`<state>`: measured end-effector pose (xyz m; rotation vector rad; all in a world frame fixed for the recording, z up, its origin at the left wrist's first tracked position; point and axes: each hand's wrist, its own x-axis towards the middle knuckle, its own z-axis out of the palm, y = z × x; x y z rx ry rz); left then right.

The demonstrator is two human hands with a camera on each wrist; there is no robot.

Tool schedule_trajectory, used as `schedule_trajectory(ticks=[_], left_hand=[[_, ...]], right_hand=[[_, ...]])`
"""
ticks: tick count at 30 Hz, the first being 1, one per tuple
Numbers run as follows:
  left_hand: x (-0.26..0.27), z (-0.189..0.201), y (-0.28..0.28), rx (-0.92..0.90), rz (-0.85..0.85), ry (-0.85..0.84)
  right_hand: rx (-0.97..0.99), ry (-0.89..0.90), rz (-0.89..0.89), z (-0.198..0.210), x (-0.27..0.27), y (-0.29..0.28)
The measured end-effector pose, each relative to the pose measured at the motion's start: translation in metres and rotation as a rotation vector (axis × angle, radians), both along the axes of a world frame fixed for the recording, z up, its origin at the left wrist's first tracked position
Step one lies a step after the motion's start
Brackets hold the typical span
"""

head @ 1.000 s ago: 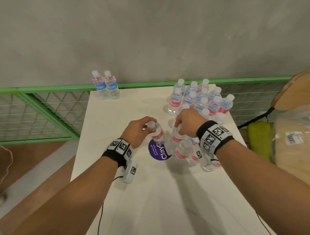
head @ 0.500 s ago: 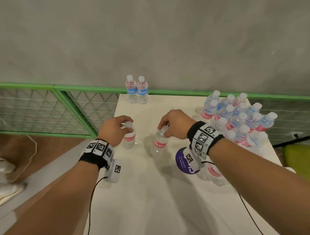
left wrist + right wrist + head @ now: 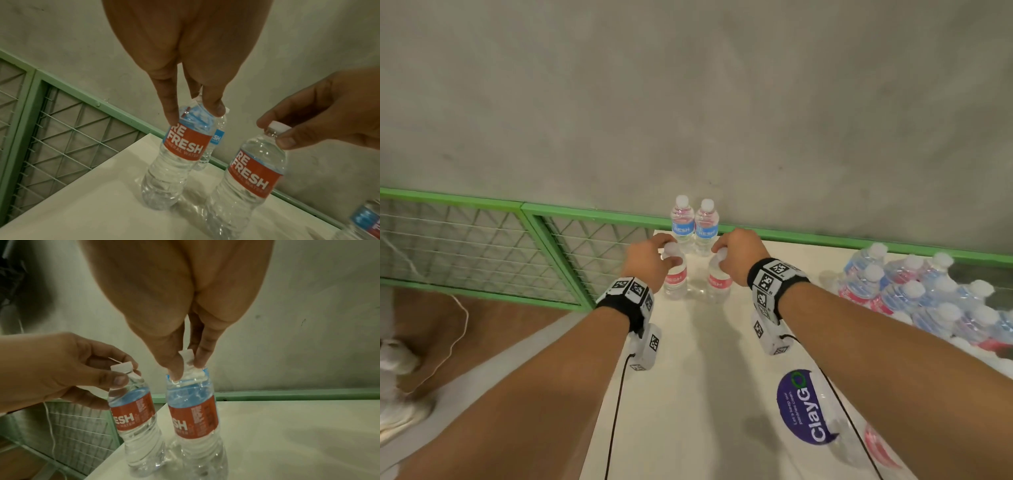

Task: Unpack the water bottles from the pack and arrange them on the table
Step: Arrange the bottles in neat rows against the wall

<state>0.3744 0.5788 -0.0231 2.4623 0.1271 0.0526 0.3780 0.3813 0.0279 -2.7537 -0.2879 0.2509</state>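
Both hands have moved away from the pack toward the far left corner of the white table (image 3: 705, 394), each now with one bottle. At the near right lies the torn plastic pack (image 3: 835, 435) with its purple label, and some bottles lie inside it, partly hidden by the right arm. A group of loose bottles (image 3: 928, 294) stands upright at the right edge. Two blue-label bottles (image 3: 695, 224) stand upright at the far edge, touching each other.

The left bottle (image 3: 174, 155) and the right bottle (image 3: 193, 417) both stand upright, caps up, with their bases on the table, just in front of the blue-label pair and a little apart from each other. Both hold clear water.

The left hand (image 3: 650, 262) reaches down from above and pinches the neck of its bottle with the fingertips. The right hand (image 3: 736, 255) pinches the white cap and neck of its bottle in the same manner. Both forearms stretch forward, wrists bent down.
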Motion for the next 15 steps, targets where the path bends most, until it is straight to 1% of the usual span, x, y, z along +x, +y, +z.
schedule_trajectory(ticks=[5, 11, 15], left_hand=[[0.023, -0.005, 0.002, -0.027, -0.001, -0.042], [0.035, -0.007, 0.003, -0.035, -0.006, -0.066], [0.042, -0.011, 0.003, -0.043, 0.031, -0.091]], right_hand=[[-0.036, -0.063, 0.013, -0.004, 0.033, 0.004], [-0.031, -0.13, 0.035, -0.014, 0.056, 0.011], [0.031, -0.15, 0.02, -0.02, 0.062, 0.012]])
